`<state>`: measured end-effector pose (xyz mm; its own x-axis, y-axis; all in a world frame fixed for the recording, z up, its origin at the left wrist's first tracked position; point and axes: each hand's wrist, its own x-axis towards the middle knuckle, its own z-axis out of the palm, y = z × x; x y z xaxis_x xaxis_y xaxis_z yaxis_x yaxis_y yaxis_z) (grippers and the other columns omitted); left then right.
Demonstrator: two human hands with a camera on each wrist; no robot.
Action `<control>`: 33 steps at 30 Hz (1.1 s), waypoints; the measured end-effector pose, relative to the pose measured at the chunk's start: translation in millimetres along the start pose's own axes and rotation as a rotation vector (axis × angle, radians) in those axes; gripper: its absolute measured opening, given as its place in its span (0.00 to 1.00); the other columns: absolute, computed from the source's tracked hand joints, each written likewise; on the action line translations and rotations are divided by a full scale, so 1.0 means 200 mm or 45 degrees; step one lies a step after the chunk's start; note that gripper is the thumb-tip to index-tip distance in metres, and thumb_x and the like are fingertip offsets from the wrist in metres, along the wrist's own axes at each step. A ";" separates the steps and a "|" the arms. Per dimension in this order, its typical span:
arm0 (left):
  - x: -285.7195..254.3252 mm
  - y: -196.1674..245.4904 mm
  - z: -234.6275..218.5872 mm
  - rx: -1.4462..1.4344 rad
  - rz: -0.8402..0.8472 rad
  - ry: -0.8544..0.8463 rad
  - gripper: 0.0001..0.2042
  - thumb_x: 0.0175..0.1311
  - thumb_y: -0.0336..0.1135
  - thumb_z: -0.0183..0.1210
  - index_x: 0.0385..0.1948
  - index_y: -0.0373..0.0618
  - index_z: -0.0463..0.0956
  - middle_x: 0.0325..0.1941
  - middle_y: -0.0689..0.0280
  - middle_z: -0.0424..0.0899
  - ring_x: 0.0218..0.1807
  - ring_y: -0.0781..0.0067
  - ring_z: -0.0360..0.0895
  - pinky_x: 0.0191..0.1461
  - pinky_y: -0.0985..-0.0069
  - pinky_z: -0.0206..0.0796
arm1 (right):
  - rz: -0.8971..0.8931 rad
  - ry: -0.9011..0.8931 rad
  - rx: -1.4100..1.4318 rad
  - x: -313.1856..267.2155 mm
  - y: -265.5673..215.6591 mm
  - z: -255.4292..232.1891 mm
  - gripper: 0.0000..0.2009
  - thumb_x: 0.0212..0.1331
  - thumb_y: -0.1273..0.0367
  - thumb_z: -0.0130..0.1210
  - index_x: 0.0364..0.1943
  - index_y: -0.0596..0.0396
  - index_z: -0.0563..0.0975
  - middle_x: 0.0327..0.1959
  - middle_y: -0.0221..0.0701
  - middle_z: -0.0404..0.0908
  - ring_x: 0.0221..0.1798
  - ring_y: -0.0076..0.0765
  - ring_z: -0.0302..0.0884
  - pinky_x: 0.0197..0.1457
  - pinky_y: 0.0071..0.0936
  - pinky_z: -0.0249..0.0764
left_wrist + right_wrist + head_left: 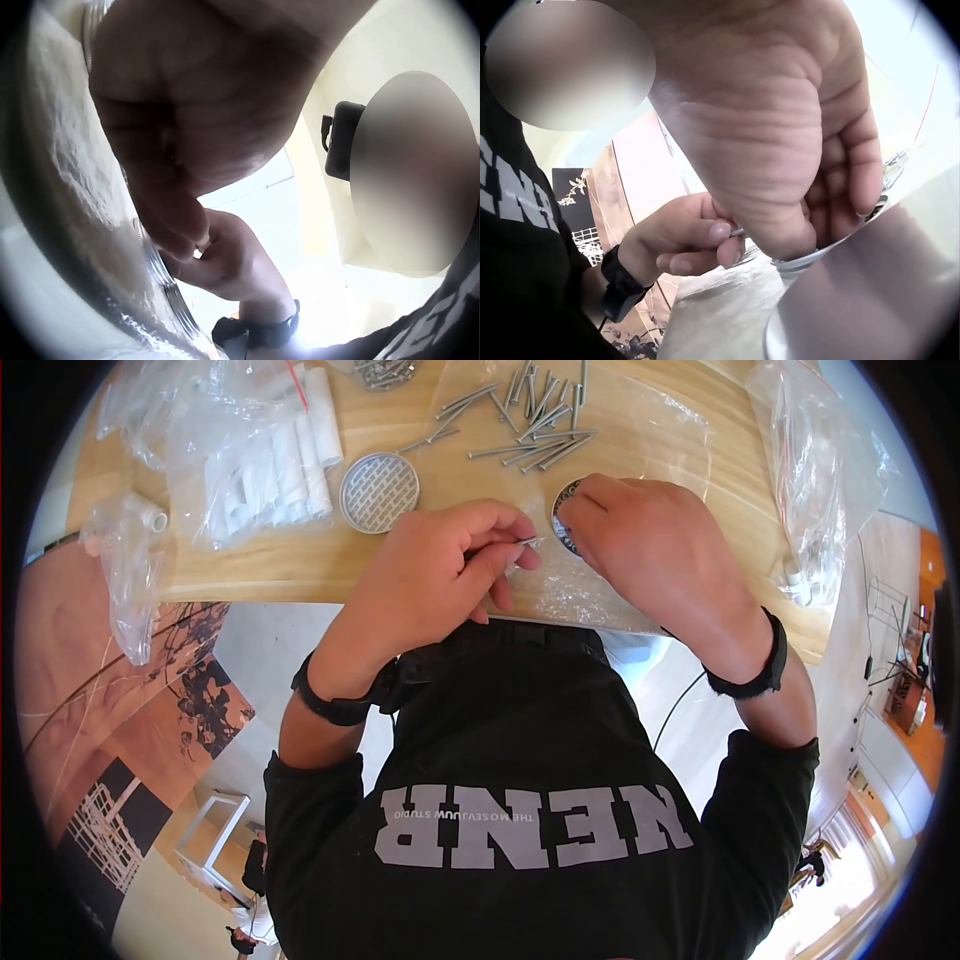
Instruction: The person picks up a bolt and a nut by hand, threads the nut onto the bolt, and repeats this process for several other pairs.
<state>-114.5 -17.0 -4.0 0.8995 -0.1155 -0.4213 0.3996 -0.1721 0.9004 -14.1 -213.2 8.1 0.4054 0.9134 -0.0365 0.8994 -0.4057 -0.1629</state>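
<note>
My left hand (430,565) pinches a thin metal bolt (530,541) between thumb and index finger, with one end poking out past the fingertips. In the right wrist view the same bolt (737,232) sticks out beside the left thumb. My right hand (655,535) reaches down into a round container (560,525) of small dark and shiny parts. Its fingertips dip inside the rim (802,260), and I cannot tell whether they grip a part.
Several long bolts (545,420) lie loose behind the hands. A round lid with a brick-like pattern (380,493) sits left of them. White tubes (290,470) lie in plastic at the left; another clear bag (820,460) hangs over the table's right edge. Another small container (385,372) stands at the back.
</note>
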 end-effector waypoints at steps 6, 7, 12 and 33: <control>0.00 0.00 0.00 -0.095 -0.017 0.018 0.10 0.69 0.25 0.52 0.48 0.34 0.75 0.40 0.61 0.86 0.28 0.82 0.79 0.25 0.85 0.70 | -0.063 0.086 0.092 0.00 0.06 0.02 0.04 0.47 0.72 0.56 0.26 0.56 0.74 0.27 0.34 0.74 0.31 0.44 0.78 0.31 0.35 0.75; 0.00 0.00 0.00 -0.102 -0.011 0.015 0.10 0.69 0.25 0.52 0.48 0.34 0.75 0.40 0.61 0.86 0.27 0.82 0.79 0.25 0.86 0.70 | -0.067 0.086 0.091 0.00 0.07 0.01 0.04 0.47 0.72 0.56 0.26 0.56 0.74 0.27 0.34 0.74 0.31 0.44 0.78 0.31 0.35 0.75; 0.00 0.02 0.01 -0.198 0.001 -0.050 0.10 0.69 0.25 0.52 0.49 0.35 0.74 0.41 0.60 0.86 0.27 0.81 0.79 0.25 0.86 0.70 | 0.099 0.215 0.547 -0.02 0.07 -0.06 0.03 0.48 0.72 0.58 0.28 0.53 0.77 0.25 0.34 0.77 0.30 0.44 0.78 0.30 0.35 0.73; 0.07 0.10 0.08 -0.234 0.108 -0.246 0.14 0.68 0.22 0.52 0.52 0.40 0.63 0.38 0.57 0.87 0.25 0.79 0.80 0.22 0.85 0.70 | 0.224 0.262 1.206 -0.14 0.05 -0.05 0.04 0.52 0.77 0.61 0.32 0.57 0.79 0.24 0.30 0.81 0.27 0.24 0.82 0.32 0.20 0.78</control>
<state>-97.2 -37.3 5.9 0.8880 -0.3093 -0.3404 0.3652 0.0243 0.9306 -15.1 -243.0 17.0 0.6224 0.7824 0.0218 0.3570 -0.2590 -0.8975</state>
